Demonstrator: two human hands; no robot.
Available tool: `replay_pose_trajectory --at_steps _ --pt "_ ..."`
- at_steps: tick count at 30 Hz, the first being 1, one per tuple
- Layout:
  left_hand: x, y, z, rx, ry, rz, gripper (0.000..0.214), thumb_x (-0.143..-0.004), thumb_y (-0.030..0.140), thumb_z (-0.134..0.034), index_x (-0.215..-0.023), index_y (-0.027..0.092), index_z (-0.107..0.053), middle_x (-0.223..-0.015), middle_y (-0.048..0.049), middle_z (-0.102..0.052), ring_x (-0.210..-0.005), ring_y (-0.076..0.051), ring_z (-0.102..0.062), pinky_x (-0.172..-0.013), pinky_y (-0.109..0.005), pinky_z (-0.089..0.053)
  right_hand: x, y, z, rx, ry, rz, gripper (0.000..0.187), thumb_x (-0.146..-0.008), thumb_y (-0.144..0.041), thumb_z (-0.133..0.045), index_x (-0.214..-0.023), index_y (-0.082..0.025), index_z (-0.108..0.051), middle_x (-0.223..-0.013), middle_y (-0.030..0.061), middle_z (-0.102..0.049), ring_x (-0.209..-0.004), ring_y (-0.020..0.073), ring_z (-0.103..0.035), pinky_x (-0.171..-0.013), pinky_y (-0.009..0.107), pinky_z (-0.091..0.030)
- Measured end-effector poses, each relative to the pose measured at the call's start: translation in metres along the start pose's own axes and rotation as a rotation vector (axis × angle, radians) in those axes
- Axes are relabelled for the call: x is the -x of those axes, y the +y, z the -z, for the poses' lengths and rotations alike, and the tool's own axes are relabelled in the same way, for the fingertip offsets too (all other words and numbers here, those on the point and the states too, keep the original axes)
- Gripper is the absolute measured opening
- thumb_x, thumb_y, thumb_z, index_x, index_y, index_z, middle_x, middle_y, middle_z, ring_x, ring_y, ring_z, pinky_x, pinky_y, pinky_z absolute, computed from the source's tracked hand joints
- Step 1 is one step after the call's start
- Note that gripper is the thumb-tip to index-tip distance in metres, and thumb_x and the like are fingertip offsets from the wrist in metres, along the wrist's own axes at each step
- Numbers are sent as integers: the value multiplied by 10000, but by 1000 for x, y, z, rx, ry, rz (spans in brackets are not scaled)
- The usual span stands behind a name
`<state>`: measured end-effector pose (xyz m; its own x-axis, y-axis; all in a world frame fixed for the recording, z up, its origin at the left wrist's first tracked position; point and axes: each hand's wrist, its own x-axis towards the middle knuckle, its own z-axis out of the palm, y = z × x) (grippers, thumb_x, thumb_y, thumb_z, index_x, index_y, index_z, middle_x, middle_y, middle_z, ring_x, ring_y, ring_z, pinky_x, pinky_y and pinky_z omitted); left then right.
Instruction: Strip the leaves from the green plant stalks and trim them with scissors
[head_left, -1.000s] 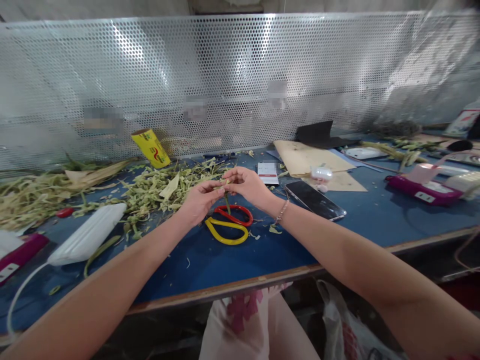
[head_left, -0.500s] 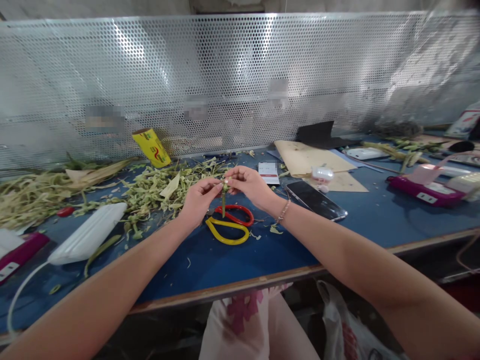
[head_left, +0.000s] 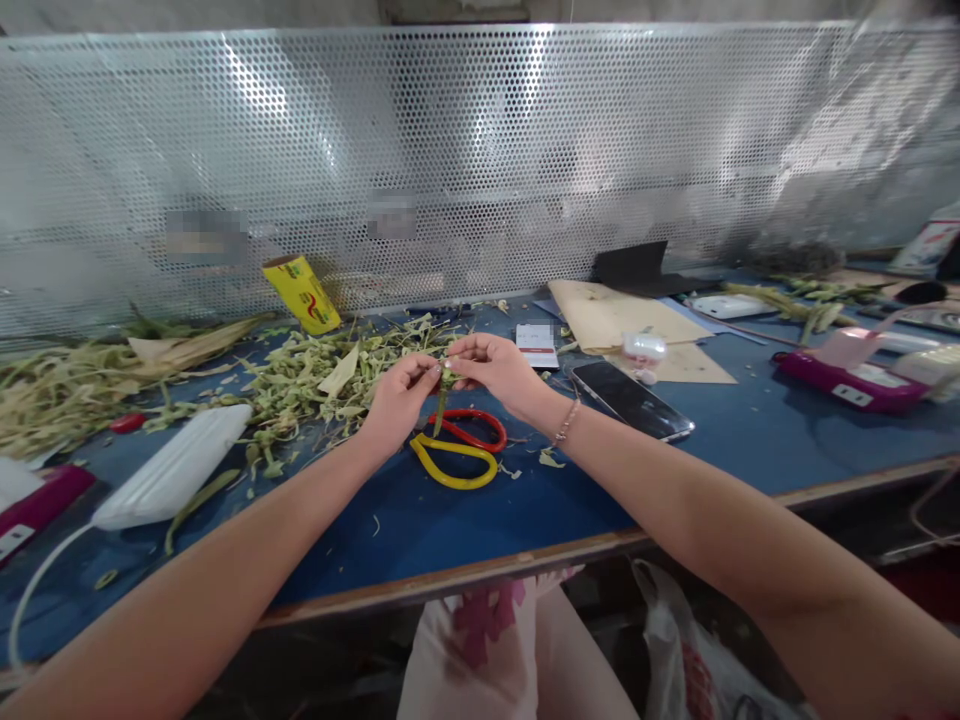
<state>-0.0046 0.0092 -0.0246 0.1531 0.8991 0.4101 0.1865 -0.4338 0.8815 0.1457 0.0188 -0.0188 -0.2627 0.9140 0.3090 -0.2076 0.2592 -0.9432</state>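
Note:
Above the blue table, my left hand (head_left: 401, 395) and my right hand (head_left: 495, 372) meet at the fingertips. Both pinch a small green piece of plant (head_left: 440, 405), whose stem hangs down between them. Its upper end is partly hidden by the fingers. Just below lie scissors with one red loop and one yellow loop (head_left: 459, 484); their blades are mostly hidden by my left hand. A heap of pale green plant pieces (head_left: 300, 380) spreads behind and left of my left hand.
A phone (head_left: 632, 400) lies right of my right wrist, near tan paper (head_left: 607, 315). A white corded device (head_left: 176, 468) and a yellow tube (head_left: 302, 295) are at left. A perforated metal panel (head_left: 450, 130) closes the back; purple power strips (head_left: 851, 383) flank the table.
The hanging stem has tilted, its lower end swinging slightly left. My hands stay in nearly the same place, still together on the plant piece.

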Motion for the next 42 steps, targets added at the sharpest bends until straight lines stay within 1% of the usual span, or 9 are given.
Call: replay_pose_trajectory --at_steps 5,10,15,18,22,28,35,39,42 --pt "0 1 1 -13 -17 -28 171 -711 317 -588 -799 175 -549 -639 20 -543 -588 -94 -489 -572 -217 -390 1 -1 -2 -1 25 -5 160 -673 -200 -657 -777 -150 -547 -627 -36 -574 -493 46 -546 -496 184 -446" --pt "-1 3 4 -155 -6 -94 116 -732 284 -563 -745 171 -541 -590 26 -514 -542 -88 -471 -532 -213 -377 3 -5 -4 -38 47 -57 126 -687 -168 -640 -767 -149 -544 -625 -33 -573 -493 50 -552 -486 179 -434" --pt "0 3 7 -263 -46 -196 93 -762 262 -514 -745 173 -535 -621 26 -504 -550 -82 -465 -536 -208 -382 5 -8 -5 -101 69 -118 128 -676 -133 -646 -756 -150 -548 -624 -42 -579 -473 37 -547 -462 156 -429" --pt "0 2 9 -271 -72 -223 93 -766 264 -509 -781 177 -538 -685 5 -541 -596 -92 -500 -569 -217 -407 5 -9 -6 -117 65 -147 138 -667 -133 -659 -746 -149 -547 -616 -42 -578 -473 39 -546 -463 154 -434" --pt "0 1 8 -240 -89 -186 103 -763 269 -512 -807 179 -537 -713 -12 -569 -642 -110 -534 -605 -235 -425 5 -7 -5 -117 63 -144 148 -661 -145 -671 -743 -148 -547 -601 -46 -572 -469 38 -546 -464 152 -438" --pt "-1 1 6 -215 -46 -122 92 -740 265 -532 -757 175 -541 -632 7 -553 -582 -104 -515 -563 -231 -412 3 -3 -3 -91 52 -104 143 -669 -147 -658 -759 -142 -548 -609 -45 -580 -456 36 -554 -447 144 -430" --pt "0 4 5 -183 -21 -74 84 -722 256 -551 -725 171 -548 -600 17 -546 -569 -105 -511 -558 -232 -400 3 -3 -3 -39 39 -67 208 -639 -200 -692 -761 -147 -531 -601 -50 -574 -467 39 -560 -435 138 -425" --pt "-1 7 3 -136 16 -19 98 -706 260 -572 -694 166 -546 -581 19 -544 -554 -103 -499 -555 -233 -392 3 -3 -3 9 30 -35 201 -649 -200 -686 -761 -150 -528 -624 -41 -574 -482 44 -569 -457 153 -451" --pt "-2 5 0 -69 46 25 141 -694 296 -599 -697 163 -552 -592 20 -551 -555 -98 -496 -560 -232 -395 4 -4 -4 55 25 -2 195 -656 -203 -680 -766 -152 -528 -640 -38 -570 -501 52 -574 -493 177 -483"
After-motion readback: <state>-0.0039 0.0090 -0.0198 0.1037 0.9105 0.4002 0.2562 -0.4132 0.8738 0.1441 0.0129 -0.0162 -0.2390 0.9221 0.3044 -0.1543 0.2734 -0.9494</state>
